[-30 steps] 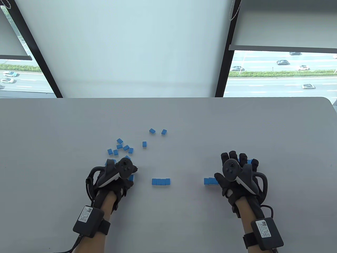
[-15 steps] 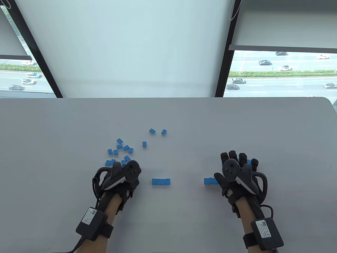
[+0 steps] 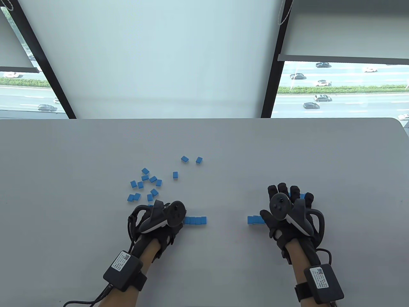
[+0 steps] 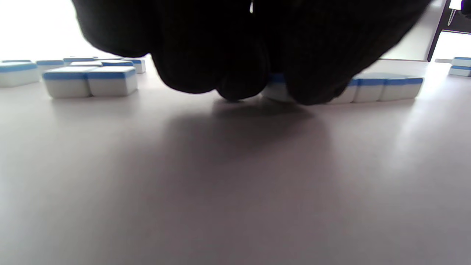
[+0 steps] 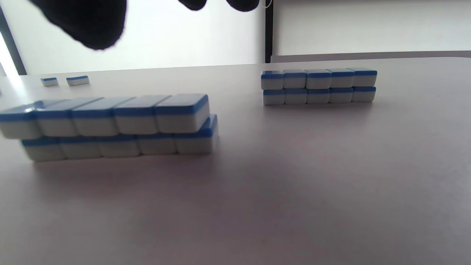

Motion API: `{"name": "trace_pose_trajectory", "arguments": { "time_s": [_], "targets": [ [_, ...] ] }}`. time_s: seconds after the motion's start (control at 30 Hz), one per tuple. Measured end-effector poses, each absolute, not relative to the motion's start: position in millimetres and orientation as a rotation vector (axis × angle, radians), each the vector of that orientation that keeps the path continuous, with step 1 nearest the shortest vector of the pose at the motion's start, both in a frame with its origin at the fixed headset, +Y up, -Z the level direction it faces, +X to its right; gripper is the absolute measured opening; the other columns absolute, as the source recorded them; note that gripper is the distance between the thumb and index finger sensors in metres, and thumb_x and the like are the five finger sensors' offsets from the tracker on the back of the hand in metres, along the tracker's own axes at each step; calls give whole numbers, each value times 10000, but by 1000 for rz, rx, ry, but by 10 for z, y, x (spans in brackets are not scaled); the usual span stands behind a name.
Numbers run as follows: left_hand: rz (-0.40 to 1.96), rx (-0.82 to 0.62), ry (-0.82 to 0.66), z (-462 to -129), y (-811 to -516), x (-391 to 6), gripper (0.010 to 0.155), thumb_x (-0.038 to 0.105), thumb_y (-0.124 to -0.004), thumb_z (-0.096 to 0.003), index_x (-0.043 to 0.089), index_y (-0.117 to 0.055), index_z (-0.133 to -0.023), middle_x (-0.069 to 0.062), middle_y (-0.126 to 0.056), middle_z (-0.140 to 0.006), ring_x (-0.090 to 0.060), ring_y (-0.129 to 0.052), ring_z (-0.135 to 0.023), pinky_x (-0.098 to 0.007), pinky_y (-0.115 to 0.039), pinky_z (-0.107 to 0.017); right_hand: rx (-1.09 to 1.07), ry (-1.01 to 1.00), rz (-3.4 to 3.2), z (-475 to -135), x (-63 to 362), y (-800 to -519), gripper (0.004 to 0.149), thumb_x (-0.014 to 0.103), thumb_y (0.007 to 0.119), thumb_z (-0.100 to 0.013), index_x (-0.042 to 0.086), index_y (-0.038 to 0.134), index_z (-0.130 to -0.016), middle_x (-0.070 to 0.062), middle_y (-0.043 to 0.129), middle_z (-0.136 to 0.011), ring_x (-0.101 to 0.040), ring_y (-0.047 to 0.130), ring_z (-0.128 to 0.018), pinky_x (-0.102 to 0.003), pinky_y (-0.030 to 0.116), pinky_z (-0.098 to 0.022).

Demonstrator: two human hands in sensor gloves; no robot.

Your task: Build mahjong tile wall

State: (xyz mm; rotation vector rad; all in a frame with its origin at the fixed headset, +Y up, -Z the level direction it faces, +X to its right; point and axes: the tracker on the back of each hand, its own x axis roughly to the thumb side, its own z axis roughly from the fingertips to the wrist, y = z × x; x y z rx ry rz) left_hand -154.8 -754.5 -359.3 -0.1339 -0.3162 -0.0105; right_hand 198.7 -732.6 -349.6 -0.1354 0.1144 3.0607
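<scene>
A short row of blue-backed tiles (image 3: 195,220) lies flat near the table's front. My left hand (image 3: 166,224) is at its left end, fingers curled down onto the table. In the left wrist view those fingers (image 4: 206,73) pinch one tile (image 4: 275,90) just left of the row (image 4: 382,86). My right hand (image 3: 287,195) hovers with spread fingers over two two-tier walls, one near (image 5: 110,125) and one farther (image 5: 318,84). From above only their ends show (image 3: 255,219), (image 3: 302,195).
Several loose tiles (image 3: 147,182) lie scattered behind my left hand, with a single one (image 3: 175,174) and a pair (image 3: 191,159) farther back. The grey table (image 3: 287,147) ends at a window wall behind.
My left hand has slid right from the loose pile to the left end of the flat row, bringing a tile. The right hand has stayed still.
</scene>
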Motion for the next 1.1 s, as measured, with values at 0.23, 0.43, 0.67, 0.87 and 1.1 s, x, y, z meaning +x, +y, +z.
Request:
{"name": "trace_pose_trajectory", "arguments": {
  "time_s": [0.23, 0.43, 0.67, 0.87, 1.1],
  "targets": [
    [-3, -150, -327, -3590, -7531, -1539, 597, 478, -910, -377, 288, -801, -933, 46, -895, -840, -232, -914, -676, -531, -747, -591, -133, 117, 3066, -3496, 1981, -7327, 807, 651, 697, -434, 384, 300, -1084, 61, 242, -1183, -357, 218, -1073, -634, 127, -690],
    [15, -23, -271, -3589, -7251, -1747, 633, 511, -888, -378, 305, -756, -962, 32, -839, -899, -246, -872, -730, -544, -710, -621, -133, 111, 3063, -3498, 1982, -7324, 806, 651, 697, -435, 384, 300, -1084, 61, 242, -1183, -357, 217, -1073, -633, 127, -690],
    [-27, 21, -115, -3720, -7178, -2137, 654, 523, -881, -384, 322, -724, -986, 5, -749, -955, -279, -789, -791, -573, -642, -650, -131, 109, 3063, -3501, 1980, -7327, 808, 651, 697, -433, 384, 301, -1084, 61, 243, -1183, -357, 217, -1073, -634, 127, -690],
    [-56, -132, -69, -3832, -7406, -2235, 661, 529, -888, -388, 412, -686, -1006, 13, -685, -982, -298, -713, -831, -588, -574, -680, -127, 116, 3069, -3500, 1970, -7330, 807, 651, 697, -435, 383, 301, -1084, 62, 241, -1183, -357, 218, -1073, -633, 127, -691],
    [-45, -193, -56, -3851, -7527, -2296, 591, 495, -881, -403, 446, -728, -972, 18, -674, -978, -298, -692, -837, -589, -555, -687, -125, 115, 3069, -3497, 1965, -7326, 805, 650, 697, -436, 384, 301, -1085, 61, 243, -1183, -356, 217, -1073, -633, 126, -691]
  ]
}}
